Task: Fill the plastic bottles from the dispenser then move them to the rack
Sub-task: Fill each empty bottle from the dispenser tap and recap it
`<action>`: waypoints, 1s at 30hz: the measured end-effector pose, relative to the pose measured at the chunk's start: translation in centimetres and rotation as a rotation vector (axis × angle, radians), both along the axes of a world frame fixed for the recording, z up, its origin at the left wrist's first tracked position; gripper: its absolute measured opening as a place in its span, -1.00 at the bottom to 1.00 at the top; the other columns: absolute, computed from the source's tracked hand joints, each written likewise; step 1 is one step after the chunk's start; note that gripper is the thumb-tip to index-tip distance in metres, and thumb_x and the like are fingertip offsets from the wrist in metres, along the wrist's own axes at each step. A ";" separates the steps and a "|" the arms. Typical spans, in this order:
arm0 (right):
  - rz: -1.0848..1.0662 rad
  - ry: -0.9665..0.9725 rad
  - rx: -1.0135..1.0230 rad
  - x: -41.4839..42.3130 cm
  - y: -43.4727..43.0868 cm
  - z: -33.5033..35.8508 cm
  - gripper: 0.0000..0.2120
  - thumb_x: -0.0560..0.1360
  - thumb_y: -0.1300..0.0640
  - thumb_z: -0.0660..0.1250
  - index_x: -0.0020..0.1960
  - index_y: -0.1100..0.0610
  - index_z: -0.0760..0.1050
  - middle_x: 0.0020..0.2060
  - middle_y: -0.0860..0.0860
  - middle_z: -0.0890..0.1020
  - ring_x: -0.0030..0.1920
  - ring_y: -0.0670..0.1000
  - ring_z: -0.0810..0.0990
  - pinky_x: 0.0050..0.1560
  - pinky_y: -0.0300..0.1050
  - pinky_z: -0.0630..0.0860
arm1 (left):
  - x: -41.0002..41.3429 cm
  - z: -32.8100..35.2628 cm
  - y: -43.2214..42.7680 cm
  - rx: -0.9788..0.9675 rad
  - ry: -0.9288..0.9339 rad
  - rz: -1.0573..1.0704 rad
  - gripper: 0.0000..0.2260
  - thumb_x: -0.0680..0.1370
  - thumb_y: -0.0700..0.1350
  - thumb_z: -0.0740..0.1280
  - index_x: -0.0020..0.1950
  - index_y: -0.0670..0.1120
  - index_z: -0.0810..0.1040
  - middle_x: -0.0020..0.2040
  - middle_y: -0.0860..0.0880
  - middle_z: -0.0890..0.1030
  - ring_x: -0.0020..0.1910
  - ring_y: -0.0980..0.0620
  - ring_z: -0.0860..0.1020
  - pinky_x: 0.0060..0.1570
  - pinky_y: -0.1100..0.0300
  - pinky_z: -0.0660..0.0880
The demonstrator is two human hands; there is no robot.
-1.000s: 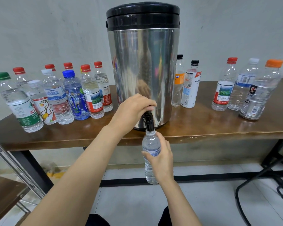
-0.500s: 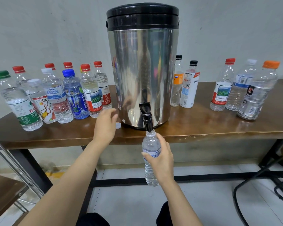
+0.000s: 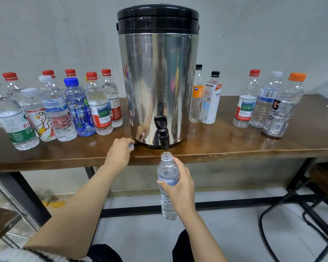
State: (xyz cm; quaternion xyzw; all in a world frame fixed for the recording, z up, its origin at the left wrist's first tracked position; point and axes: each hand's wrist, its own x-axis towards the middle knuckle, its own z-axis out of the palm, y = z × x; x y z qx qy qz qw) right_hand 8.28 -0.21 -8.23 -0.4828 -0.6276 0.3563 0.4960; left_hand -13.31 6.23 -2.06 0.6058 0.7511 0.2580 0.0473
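Currently, head view: right hand (image 3: pixel 180 186) wraps the uncapped, seemingly full bottle (image 3: pixel 167 164) just below the spout (image 3: pixel 163 138), left hand (image 3: pixel 119 155) pinches its white cap (image 3: pixel 131 146) on the table (image 3: pixel 235 146) beside the dispenser (image 3: pixel 157 82); hold bottle upright and steady while capping.

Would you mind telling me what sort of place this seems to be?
Probably a plain workroom or staged test space, not a kitchen: a large stainless-steel dispenser with a black lid stands on a brown wooden table against a bare grey wall, flanked by rows of capped clear plastic bottles.
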 end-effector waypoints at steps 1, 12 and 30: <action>0.004 -0.001 0.002 0.0 -0.2 0.1 -0.26 0.33 0.20 0.58 0.37 -0.22 0.36 0.14 -0.23 0.48 0.14 -0.35 0.46 0.01 -0.51 0.39 | 0.1 0.0 -0.3 0.011 -0.024 0.003 -0.75 0.65 -0.17 0.24 0.32 -0.11 0.54 0.24 -0.11 0.55 0.23 -0.06 0.42 0.20 0.08 0.38; 0.120 -0.004 0.092 -1.6 -2.8 3.7 -0.26 0.30 0.17 0.60 0.32 -0.29 0.37 0.17 -0.28 0.51 0.16 -0.35 0.47 0.04 -0.48 0.41 | 2.1 6.4 -9.1 0.366 -0.760 -0.137 -0.86 0.45 -0.14 0.51 -0.01 -0.03 0.68 -0.14 0.11 0.71 -0.12 0.22 0.64 -0.05 0.39 0.53; 0.312 -0.059 0.231 -5.8 -4.6 10.0 -0.24 0.27 0.06 0.63 0.32 -0.33 0.35 0.21 -0.30 0.50 0.20 -0.27 0.47 0.19 -0.22 0.48 | 1.1 13.5 -15.2 0.324 -0.511 -0.266 -0.82 0.42 -0.19 0.51 0.02 -0.11 0.70 -0.08 0.12 0.69 -0.10 0.30 0.63 -0.11 0.47 0.49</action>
